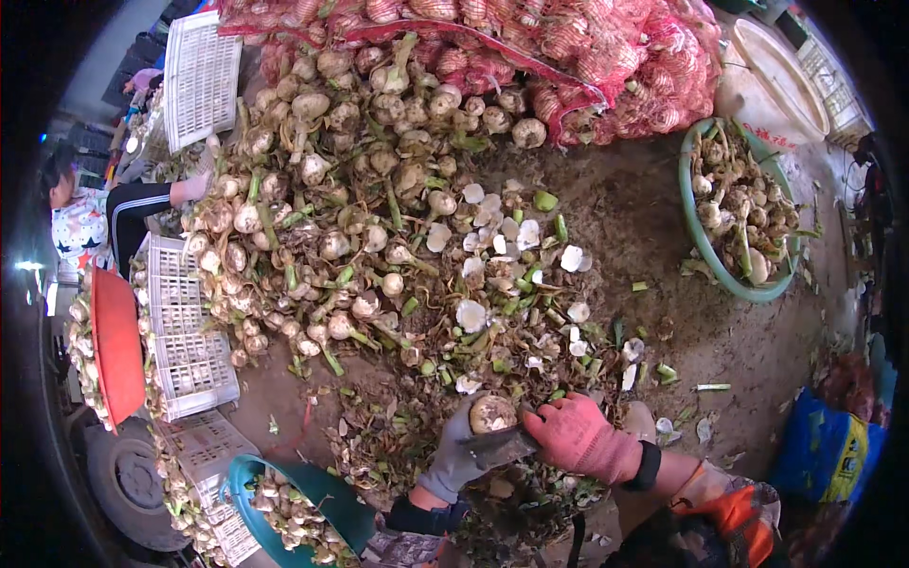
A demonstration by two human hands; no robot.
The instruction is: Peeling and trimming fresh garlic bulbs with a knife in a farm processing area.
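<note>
My left hand (452, 454), in a grey glove, holds a garlic bulb (493, 414) with its base facing up. In a pink glove, my right hand (579, 434) grips a knife. Its wide dark blade (503, 447) lies against the near side of the bulb and crosses my left fingers; the handle is hidden in my fist. Below and beyond both hands, the floor bears garlic trimmings (511, 305): cut white root discs, green stem pieces and dry skins. A heap of untrimmed garlic bulbs (319, 192) with stems lies ahead to the left.
Red mesh sacks of garlic (639, 57) stand behind the heap. A green basin (692, 227) of bulbs is at right, a teal tub (341, 497) at lower left. White crates (192, 334) and a red basin (113, 348) line the left, where another person (82, 220) sits.
</note>
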